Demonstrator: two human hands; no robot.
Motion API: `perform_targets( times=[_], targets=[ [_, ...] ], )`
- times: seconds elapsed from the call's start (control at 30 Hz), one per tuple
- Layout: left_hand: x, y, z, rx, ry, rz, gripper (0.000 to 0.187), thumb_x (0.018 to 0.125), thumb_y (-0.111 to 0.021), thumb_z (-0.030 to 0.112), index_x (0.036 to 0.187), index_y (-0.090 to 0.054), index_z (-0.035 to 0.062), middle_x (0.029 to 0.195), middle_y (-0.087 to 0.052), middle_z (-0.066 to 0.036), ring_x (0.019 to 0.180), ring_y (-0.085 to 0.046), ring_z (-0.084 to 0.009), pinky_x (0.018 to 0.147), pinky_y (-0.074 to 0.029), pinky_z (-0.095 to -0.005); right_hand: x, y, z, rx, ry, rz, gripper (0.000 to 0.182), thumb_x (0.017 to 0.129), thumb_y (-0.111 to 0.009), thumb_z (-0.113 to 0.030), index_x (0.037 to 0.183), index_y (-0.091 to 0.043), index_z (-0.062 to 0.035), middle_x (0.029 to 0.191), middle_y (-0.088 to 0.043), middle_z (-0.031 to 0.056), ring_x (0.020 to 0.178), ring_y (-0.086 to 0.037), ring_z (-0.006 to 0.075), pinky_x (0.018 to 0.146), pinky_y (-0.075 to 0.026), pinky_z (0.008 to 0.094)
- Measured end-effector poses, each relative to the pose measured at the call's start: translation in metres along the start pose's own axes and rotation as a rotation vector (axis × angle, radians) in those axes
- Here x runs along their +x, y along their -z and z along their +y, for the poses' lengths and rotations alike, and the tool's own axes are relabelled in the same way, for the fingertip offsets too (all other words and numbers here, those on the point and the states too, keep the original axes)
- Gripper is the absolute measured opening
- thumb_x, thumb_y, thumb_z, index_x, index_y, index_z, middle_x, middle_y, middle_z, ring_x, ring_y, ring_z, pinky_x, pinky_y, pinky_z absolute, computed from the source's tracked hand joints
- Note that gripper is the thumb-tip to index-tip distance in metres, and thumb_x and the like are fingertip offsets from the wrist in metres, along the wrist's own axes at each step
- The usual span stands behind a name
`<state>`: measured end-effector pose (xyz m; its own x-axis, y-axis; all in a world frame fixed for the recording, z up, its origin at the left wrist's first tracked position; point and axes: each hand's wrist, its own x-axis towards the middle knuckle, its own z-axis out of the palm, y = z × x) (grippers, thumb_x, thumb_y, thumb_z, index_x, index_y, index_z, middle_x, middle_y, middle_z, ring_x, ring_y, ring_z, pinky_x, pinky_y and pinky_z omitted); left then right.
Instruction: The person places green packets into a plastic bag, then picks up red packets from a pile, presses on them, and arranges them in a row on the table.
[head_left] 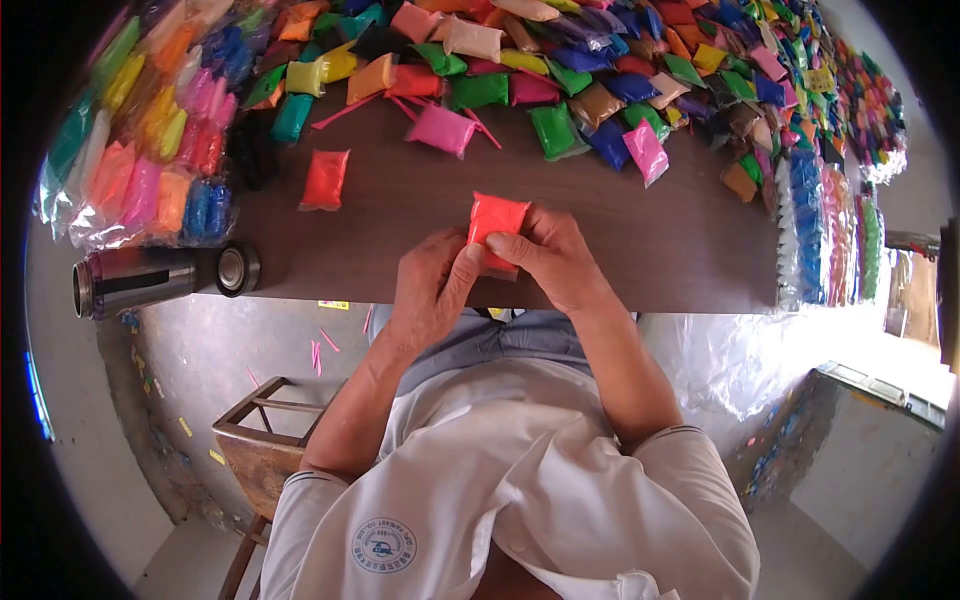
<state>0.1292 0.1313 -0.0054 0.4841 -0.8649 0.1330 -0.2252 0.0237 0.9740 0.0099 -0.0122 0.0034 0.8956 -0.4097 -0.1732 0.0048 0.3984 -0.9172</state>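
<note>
Between my two hands is a small clear packet of red-orange clay-like material [499, 218], held just above the table's front part. My left hand [432, 280] grips its lower left side, thumb pressed on the front. My right hand [553, 255] pinches the right side, its thumb lying across the packet's face and the fingers behind it. A similar red packet [325, 180] lies on the table to the left. Beyond my hands lies a pink packet [441, 131], and a brighter pink one [647, 153] is to the right.
Many coloured packets [480, 91] are heaped along the back of the brown table [400, 200]. Bagged packets [140, 190] fill the left end; stacked clear strips [808, 230] stand at the right. A metal flask [135, 283] lies near a round cup or lid [237, 269]. A wooden stool [262, 450] stands below left.
</note>
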Motion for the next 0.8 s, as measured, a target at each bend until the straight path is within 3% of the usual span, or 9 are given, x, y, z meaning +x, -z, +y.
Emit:
perform_targets(
  times=[0.2, 0.37, 0.47, 0.57, 0.7, 0.8],
  targets=[
    [0.001, -0.004, 0.003, -0.246, 0.06, 0.028, 0.045, 0.108, -0.045, 0.03, 0.095, -0.07, -0.0037, 0.086, -0.065, -0.013, 0.075, -0.057, -0.0255, 0.071, -0.045, -0.034, 0.0, -0.002, 0.0, 0.003, 0.023, 0.036, 0.024, 0.095, -0.072, -0.02, 0.107, -0.07, 0.001, 0.092, -0.069, 0.0013, 0.079, -0.059, 0.0062, 0.066, -0.048, 0.0224],
    [-0.004, 0.006, 0.0, -0.143, 0.145, 0.02, 0.046, 0.108, -0.045, 0.031, 0.085, -0.065, -0.0034, 0.083, -0.062, -0.011, 0.073, -0.057, -0.0243, 0.071, -0.046, -0.0335, 0.001, 0.001, -0.008, 0.086, -0.093, 0.254, 0.028, 0.094, -0.074, -0.025, 0.108, -0.07, -0.0012, 0.089, -0.069, 0.0009, 0.071, -0.056, 0.0045, 0.06, -0.042, 0.0195],
    [-0.005, 0.005, 0.006, -0.06, 0.12, -0.023, 0.036, 0.107, -0.048, 0.027, 0.091, -0.066, -0.0003, 0.086, -0.065, -0.009, 0.073, -0.061, -0.0172, 0.067, -0.047, -0.0306, 0.016, 0.008, -0.028, -0.129, -0.007, 0.27, 0.031, 0.093, -0.075, -0.025, 0.113, -0.068, -0.0021, 0.089, -0.069, 0.0014, 0.071, -0.057, 0.0048, 0.059, -0.042, 0.0198],
    [0.0, -0.002, 0.007, 0.171, -0.139, 0.068, 0.024, 0.095, -0.062, 0.02, 0.08, -0.064, 0.001, 0.078, -0.06, -0.014, 0.07, -0.059, -0.0311, 0.064, -0.048, -0.04, 0.035, -0.007, -0.039, -0.321, 0.074, 0.167, 0.04, 0.092, -0.074, -0.022, 0.123, -0.062, 0.0003, 0.093, -0.069, 0.0022, 0.075, -0.063, 0.0097, 0.063, -0.049, 0.0249],
    [-0.001, -0.008, 0.0, 0.357, -0.189, 0.049, 0.009, 0.08, -0.071, 0.008, 0.086, -0.068, 0.0016, 0.086, -0.067, -0.014, 0.079, -0.065, -0.0349, 0.068, -0.054, -0.0432, 0.064, -0.031, -0.035, -0.649, 0.156, 0.033, 0.047, 0.089, -0.073, -0.019, 0.127, -0.058, 0.0031, 0.089, -0.069, 0.0071, 0.075, -0.065, 0.0146, 0.065, -0.053, 0.0305],
    [-0.003, -0.007, 0.0, 0.363, -0.18, 0.009, 0.012, 0.077, -0.071, 0.005, 0.088, -0.069, 0.002, 0.09, -0.068, -0.014, 0.082, -0.066, -0.0355, 0.07, -0.055, -0.0425, 0.086, -0.046, -0.019, -0.835, 0.115, 0.007, 0.049, 0.087, -0.073, -0.017, 0.129, -0.057, 0.002, 0.086, -0.068, 0.0113, 0.076, -0.067, 0.0162, 0.068, -0.053, 0.0324]
  ],
)
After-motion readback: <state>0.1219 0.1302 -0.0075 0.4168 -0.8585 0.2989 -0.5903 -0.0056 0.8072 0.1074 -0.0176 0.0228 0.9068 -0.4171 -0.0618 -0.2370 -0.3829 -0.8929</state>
